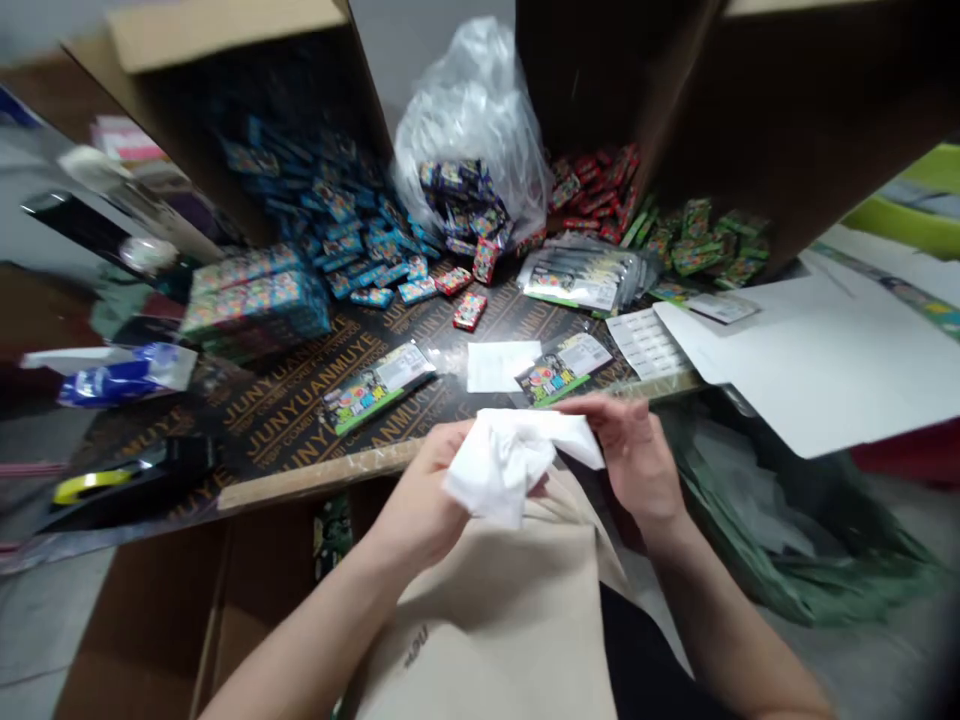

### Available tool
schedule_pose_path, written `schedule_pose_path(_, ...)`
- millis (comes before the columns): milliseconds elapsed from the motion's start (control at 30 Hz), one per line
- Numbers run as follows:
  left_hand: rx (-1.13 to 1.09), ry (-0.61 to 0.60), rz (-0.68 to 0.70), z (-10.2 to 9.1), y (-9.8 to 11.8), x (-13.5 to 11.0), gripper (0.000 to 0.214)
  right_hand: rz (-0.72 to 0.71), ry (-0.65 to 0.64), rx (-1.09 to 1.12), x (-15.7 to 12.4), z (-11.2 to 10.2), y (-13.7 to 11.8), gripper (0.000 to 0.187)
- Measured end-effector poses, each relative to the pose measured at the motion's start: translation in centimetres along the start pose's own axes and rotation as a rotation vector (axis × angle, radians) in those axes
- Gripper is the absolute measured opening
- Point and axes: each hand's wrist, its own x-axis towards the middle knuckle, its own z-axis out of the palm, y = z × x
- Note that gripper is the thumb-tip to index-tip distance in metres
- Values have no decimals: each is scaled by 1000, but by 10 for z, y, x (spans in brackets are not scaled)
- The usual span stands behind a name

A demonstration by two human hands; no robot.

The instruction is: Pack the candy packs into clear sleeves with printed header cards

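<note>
A crumpled white tissue [510,455] is held up in front of my apron, just off the table's near edge. My left hand [435,490] grips its left side, the fingers partly hidden behind it. On the other side, my right hand [637,460] has its bent fingers at the tissue's right end; blur hides the exact pinch. Beyond my hands lie a flat printed packet [566,368] on the right, another printed packet [381,385] on the left, and a small white sheet [502,366] between them.
Small blue boxes [360,235] spill from a carton. A clear plastic bag [476,120] holds dark purple boxes. Red boxes [596,185], green boxes [697,240] and stacked packets [585,272] lie at the back. A tape dispenser [127,485] sits left; a green sack [810,560] hangs right.
</note>
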Motion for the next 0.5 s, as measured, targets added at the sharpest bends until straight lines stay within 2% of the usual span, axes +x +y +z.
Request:
schedule_pose_path(100, 56, -27, 19, -6, -6, 11, 18, -19, -217, -33, 15, 15, 2, 70)
schedule_pose_path(200, 220, -46, 49, -16, -17, 16, 16, -76, -361, -158, 27, 29, -5, 57)
schedule_pose_path(267, 325, -10, 111, -23, -20, 18, 16, -122, -350, -281, 32, 36, -10, 38)
schedule_pose_path(333, 381, 64, 153, -28, -18, 18, 13, -126, -289, -300, 34, 41, -13, 21)
schedule_pose_path(433, 348, 197, 152, -30, -6, 12, 15, -40, -196, -105, 32, 43, -19, 14)
schedule_pose_path(500, 264, 242, 189, -25, 5, -2, 14, 20, -149, 51, 23, 40, -31, 13)
